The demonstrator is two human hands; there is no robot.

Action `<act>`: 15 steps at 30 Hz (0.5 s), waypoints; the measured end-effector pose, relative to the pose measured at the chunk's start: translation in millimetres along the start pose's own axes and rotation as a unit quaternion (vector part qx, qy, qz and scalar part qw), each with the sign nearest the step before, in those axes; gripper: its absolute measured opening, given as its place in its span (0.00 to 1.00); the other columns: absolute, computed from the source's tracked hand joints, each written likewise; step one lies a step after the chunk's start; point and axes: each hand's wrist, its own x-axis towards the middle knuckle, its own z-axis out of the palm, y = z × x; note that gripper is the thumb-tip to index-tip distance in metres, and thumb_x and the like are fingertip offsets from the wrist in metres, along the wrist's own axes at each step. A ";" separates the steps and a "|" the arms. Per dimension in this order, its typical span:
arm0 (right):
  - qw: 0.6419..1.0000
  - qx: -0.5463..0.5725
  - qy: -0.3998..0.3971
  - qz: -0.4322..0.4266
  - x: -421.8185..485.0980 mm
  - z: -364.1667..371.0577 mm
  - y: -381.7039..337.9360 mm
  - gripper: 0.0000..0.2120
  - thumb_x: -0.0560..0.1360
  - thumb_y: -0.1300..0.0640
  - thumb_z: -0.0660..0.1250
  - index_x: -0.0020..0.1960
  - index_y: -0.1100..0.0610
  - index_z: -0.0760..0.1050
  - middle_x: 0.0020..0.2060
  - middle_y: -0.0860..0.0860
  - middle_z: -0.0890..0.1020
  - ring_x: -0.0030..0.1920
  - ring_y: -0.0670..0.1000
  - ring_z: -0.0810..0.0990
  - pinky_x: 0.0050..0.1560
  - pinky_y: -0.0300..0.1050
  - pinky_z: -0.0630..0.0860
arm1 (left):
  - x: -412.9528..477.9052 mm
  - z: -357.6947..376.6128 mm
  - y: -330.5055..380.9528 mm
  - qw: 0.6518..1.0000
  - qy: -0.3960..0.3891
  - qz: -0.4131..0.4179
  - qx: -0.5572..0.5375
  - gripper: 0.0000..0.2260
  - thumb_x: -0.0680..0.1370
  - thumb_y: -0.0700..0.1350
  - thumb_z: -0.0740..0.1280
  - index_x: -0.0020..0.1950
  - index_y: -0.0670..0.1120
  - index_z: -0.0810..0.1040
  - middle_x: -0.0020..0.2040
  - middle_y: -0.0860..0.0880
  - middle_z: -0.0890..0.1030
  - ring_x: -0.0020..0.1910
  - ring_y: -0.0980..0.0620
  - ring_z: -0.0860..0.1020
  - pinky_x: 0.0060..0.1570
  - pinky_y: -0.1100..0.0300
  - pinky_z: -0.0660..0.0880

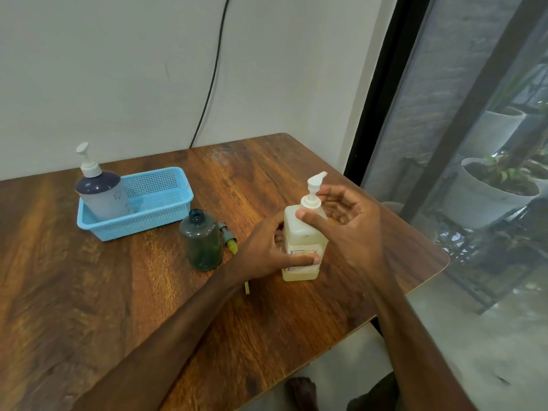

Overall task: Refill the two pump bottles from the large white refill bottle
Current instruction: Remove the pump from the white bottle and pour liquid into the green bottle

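A square cream bottle (302, 229) with a white pump (315, 180) stands on the wooden table (118, 292), right of centre. My left hand (267, 250) grips its body, thumb across the label. My right hand (350, 221) curls round the pump collar, thumb at the bottle's shoulder and fingers behind the neck. A dark green bottle (203, 244) stands open to the left, with its loose pump (228, 235) lying just behind it. A large whitish bottle (103, 194) with a dark blue top and a white pump stands in the blue basket (160, 209).
The basket sits at the table's back left, near the wall. A black cable (213, 75) hangs down the wall. The table's right edge lies close to a glass door (474, 114), with plant pots (486, 203) outside. A foot (302, 393) shows below the table's front edge.
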 end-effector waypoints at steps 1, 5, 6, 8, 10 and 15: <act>1.000 0.007 -0.003 0.002 0.0 -0.5 -1.1 0.21 0.67 0.59 0.83 0.58 0.55 0.82 0.51 0.47 0.87 0.52 0.47 0.86 0.50 0.42 0.84 | -0.2 -0.1 -0.3 1.000 0.000 -0.001 0.000 0.31 0.70 0.48 0.83 0.62 0.68 0.68 0.55 0.66 0.80 0.54 0.75 0.79 0.46 0.76 0.76; 0.999 0.002 -0.052 0.015 0.9 -6.2 -1.1 0.21 0.73 0.59 0.78 0.64 0.52 0.78 0.56 0.46 0.86 0.57 0.48 0.84 0.59 0.52 0.82 | 0.2 0.5 -2.0 1.000 0.001 0.005 0.000 0.32 0.70 0.50 0.84 0.64 0.67 0.69 0.56 0.65 0.82 0.56 0.71 0.80 0.47 0.74 0.78; 0.997 -0.003 -0.067 0.022 2.0 -9.0 0.7 0.21 0.75 0.57 0.76 0.66 0.49 0.77 0.57 0.45 0.85 0.59 0.48 0.84 0.60 0.56 0.81 | 0.6 0.4 -2.2 1.000 -0.001 0.002 -0.002 0.33 0.69 0.50 0.84 0.65 0.67 0.69 0.56 0.65 0.82 0.56 0.70 0.80 0.48 0.74 0.78; 0.994 0.009 -0.099 0.043 3.8 -13.8 2.3 0.21 0.77 0.55 0.74 0.68 0.46 0.75 0.60 0.46 0.84 0.61 0.49 0.83 0.60 0.59 0.81 | 1.0 0.0 -3.2 1.000 -0.003 -0.002 -0.006 0.33 0.70 0.50 0.84 0.67 0.64 0.70 0.57 0.63 0.83 0.57 0.68 0.81 0.49 0.73 0.78; 0.991 0.028 -0.118 0.054 4.2 -15.8 2.7 0.23 0.77 0.54 0.73 0.70 0.46 0.73 0.62 0.48 0.84 0.62 0.50 0.83 0.59 0.58 0.82 | 0.8 0.4 -3.9 1.000 -0.004 -0.003 -0.004 0.33 0.70 0.50 0.84 0.69 0.61 0.71 0.57 0.64 0.83 0.57 0.69 0.81 0.49 0.74 0.78; 0.999 -0.009 -0.031 0.020 3.2 -2.1 -1.1 0.25 0.68 0.53 0.82 0.62 0.50 0.79 0.53 0.43 0.86 0.54 0.45 0.85 0.51 0.43 0.84 | -0.3 0.8 -1.3 1.000 0.002 -0.006 0.009 0.33 0.70 0.51 0.83 0.67 0.65 0.69 0.57 0.66 0.81 0.55 0.74 0.79 0.46 0.75 0.77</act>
